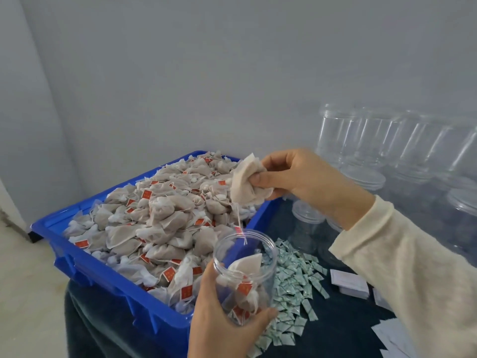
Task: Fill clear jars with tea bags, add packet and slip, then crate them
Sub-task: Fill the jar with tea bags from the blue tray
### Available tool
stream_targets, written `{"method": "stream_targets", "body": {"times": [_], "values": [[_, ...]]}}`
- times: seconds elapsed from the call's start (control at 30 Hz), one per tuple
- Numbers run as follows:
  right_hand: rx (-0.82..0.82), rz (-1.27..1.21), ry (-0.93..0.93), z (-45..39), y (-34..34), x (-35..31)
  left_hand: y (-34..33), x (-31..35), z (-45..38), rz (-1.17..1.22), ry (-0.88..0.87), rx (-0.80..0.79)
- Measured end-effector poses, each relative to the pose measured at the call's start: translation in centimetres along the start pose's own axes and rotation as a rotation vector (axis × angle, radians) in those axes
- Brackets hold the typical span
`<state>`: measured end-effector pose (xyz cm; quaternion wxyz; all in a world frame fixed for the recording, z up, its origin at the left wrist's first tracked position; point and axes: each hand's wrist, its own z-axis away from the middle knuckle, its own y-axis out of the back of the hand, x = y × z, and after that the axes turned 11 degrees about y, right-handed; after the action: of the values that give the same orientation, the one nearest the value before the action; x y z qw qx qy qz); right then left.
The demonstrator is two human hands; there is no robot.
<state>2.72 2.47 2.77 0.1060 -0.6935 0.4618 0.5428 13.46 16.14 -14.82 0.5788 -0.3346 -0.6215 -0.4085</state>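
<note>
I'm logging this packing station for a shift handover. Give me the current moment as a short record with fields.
left hand: left hand grips a clear jar, tilted, mouth open, a few tea bags inside
right hand: right hand pinches a bunch of tea bags above the jar, strings dangling toward its mouth
supply: blue crate heaped with tea bags
packets: pile of small green-white packets on the dark tablecloth, right of the jar
slips: white slips beyond the packets
spare jars: empty jars by the wall

Head view, single: you look forward and down from close above the crate [103, 264] and table [335, 332], wall [206, 73] behind.
</note>
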Motion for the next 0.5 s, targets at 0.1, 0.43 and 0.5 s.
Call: {"method": "stream_targets", "body": {"times": [0.1, 0.43, 0.5], "values": [[-0.057, -0.067, -0.033, 2.2, -0.3, -1.4, -0.3, 0.1, 0.0, 0.055, -0.068, -0.023], [-0.154, 0.074, -0.084, 4.7, -2.0, -0.1, -0.4, -0.5, -0.4, 0.035, -0.093, 0.005], [-0.182, 0.164, -0.083, 4.8, -2.5, 0.4, -0.4, -0.5, -0.5, 0.049, -0.106, -0.007]]}}
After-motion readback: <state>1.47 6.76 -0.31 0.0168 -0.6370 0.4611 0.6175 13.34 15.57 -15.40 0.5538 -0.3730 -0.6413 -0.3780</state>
